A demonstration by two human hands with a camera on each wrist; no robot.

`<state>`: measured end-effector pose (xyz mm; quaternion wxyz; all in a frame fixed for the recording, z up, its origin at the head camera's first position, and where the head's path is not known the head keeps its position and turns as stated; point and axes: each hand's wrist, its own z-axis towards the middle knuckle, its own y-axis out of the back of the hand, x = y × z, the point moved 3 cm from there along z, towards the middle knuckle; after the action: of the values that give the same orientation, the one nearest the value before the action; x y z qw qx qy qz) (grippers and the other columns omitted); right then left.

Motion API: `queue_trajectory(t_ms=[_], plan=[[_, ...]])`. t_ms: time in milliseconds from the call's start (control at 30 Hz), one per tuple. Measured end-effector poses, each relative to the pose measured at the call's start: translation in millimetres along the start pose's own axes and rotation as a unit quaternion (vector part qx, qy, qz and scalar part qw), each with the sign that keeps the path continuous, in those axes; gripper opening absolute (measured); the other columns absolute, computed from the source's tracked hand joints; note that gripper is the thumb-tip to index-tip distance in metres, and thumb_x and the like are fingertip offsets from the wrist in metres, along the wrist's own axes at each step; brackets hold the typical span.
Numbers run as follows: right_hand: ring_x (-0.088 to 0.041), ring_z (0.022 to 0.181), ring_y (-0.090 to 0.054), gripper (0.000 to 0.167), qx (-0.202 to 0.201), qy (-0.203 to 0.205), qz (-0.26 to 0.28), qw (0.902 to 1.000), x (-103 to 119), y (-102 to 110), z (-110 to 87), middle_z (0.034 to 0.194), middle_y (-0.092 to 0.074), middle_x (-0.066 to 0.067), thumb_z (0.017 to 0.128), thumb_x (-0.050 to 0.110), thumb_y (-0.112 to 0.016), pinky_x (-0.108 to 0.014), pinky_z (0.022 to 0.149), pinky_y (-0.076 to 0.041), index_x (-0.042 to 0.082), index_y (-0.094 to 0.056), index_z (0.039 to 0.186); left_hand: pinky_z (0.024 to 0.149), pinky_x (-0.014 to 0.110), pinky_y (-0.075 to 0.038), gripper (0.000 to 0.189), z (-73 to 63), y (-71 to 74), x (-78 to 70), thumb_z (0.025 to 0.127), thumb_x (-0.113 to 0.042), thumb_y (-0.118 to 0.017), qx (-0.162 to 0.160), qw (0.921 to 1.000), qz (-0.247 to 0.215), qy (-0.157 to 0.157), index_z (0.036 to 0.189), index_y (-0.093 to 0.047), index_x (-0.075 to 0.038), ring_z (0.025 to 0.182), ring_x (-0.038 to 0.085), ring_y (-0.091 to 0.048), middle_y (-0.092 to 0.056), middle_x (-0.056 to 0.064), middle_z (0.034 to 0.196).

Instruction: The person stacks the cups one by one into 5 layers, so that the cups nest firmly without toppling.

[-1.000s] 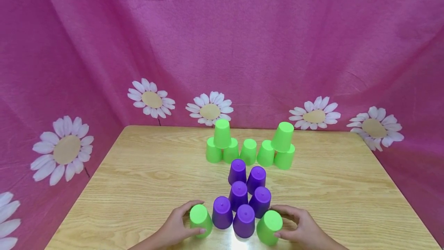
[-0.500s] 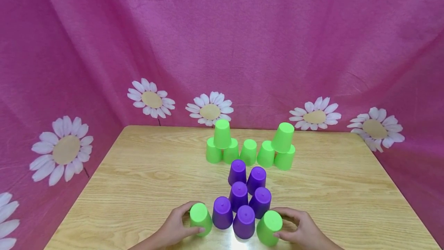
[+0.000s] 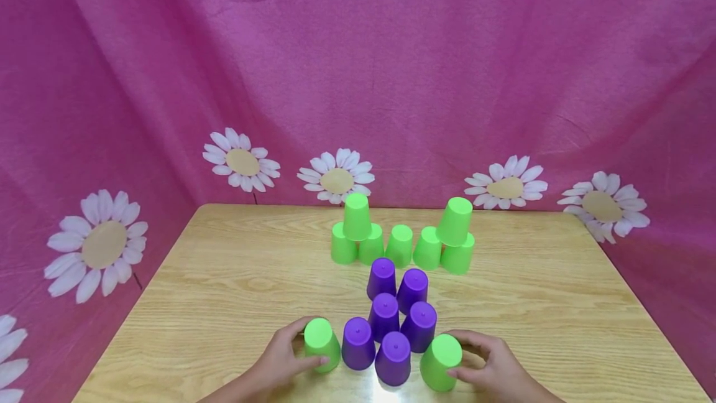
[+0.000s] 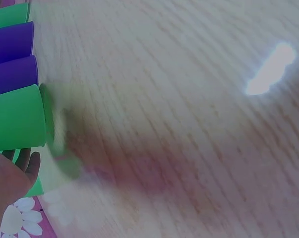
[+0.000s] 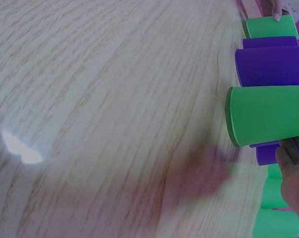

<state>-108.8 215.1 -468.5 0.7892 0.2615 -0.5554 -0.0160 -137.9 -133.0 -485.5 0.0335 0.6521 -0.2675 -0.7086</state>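
Observation:
My left hand (image 3: pixel 295 351) grips an upside-down green cup (image 3: pixel 321 344) at the near left of a cluster of several upside-down purple cups (image 3: pixel 393 358) on the wooden table (image 3: pixel 240 272). On the cluster's near right, my right hand (image 3: pixel 473 359) grips a second green cup (image 3: pixel 442 362), which leans slightly. The left wrist view shows the held green cup (image 4: pixel 16 117) beside purple cups (image 4: pixel 13 74), with my fingers (image 4: pixel 8 181) at its side. In the right wrist view my fingers (image 5: pixel 292 161) wrap the other green cup (image 5: pixel 267 115) next to a purple cup (image 5: pixel 270 64).
Several more green cups stand in a row at the back of the table, with one stacked on the left pair (image 3: pixel 357 216) and one tilted on the right pair (image 3: pixel 455 221). Pink daisy-print cloth (image 3: pixel 391 79) surrounds the table on three sides.
The green cup in my right hand has shifted slightly to the right, away from the purple cups. My left hand and its cup have barely moved.

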Motion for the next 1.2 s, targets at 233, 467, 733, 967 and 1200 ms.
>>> queue_trajectory(t_ms=[233,467,733,967,1200], plan=[[0.007,0.103,-0.056,0.042,-0.014,0.028,-0.01,0.9995,0.3,6.1,2.5,0.111,-0.065,0.013,0.073,0.003,-0.075,-0.012,0.087,-0.047,-0.005,-0.061,0.112,0.097,0.037,-0.042,0.062,4.4,1.3,-1.8,0.069,-0.022,-0.08,-0.011,0.9995,-0.007,0.028,0.124,-0.055,-0.008,0.102,0.015,-0.058,-0.064,0.004,0.113],[0.007,0.1,-0.058,0.043,-0.039,0.071,-0.024,0.9964,1.4,16.3,4.2,0.11,-0.063,0.018,0.069,-0.003,-0.076,-0.009,0.084,-0.048,-0.007,-0.061,0.108,0.095,0.039,-0.044,0.062,7.6,3.4,-0.4,0.069,-0.023,-0.08,-0.019,0.9993,-0.013,0.029,0.124,-0.055,-0.008,0.103,0.022,-0.058,-0.063,0.007,0.114],[0.009,0.097,-0.057,0.043,-0.067,0.064,-0.051,0.9944,4.6,31.2,9.6,0.107,-0.062,0.022,0.068,-0.005,-0.076,-0.007,0.082,-0.047,-0.009,-0.06,0.107,0.088,0.025,-0.051,0.059,13.0,6.6,-4.2,0.071,-0.02,-0.079,-0.036,0.9989,0.027,-0.013,0.122,-0.055,-0.003,0.1,0.016,-0.06,-0.065,0.009,0.111],[0.011,0.094,-0.057,0.041,-0.107,0.033,-0.07,0.9912,8.6,47.9,18.1,0.104,-0.061,0.026,0.069,-0.007,-0.074,-0.005,0.08,-0.046,-0.011,-0.059,0.107,0.088,0.025,-0.05,0.057,16.7,8.7,-9.9,0.071,-0.019,-0.079,-0.044,0.999,0.01,-0.003,0.121,-0.056,-0.003,0.1,0.021,-0.06,-0.065,0.009,0.111],[0.011,0.092,-0.057,0.044,-0.125,0.018,-0.071,0.9894,11.4,56.0,20.8,0.101,-0.06,0.028,0.07,-0.008,-0.073,-0.005,0.078,-0.047,-0.014,-0.057,0.11,0.088,0.026,-0.051,0.058,19.8,11.2,-9.7,0.071,-0.018,-0.079,-0.05,0.9986,0.011,-0.008,0.122,-0.056,-0.003,0.101,0.024,-0.061,-0.065,0.01,0.111]])
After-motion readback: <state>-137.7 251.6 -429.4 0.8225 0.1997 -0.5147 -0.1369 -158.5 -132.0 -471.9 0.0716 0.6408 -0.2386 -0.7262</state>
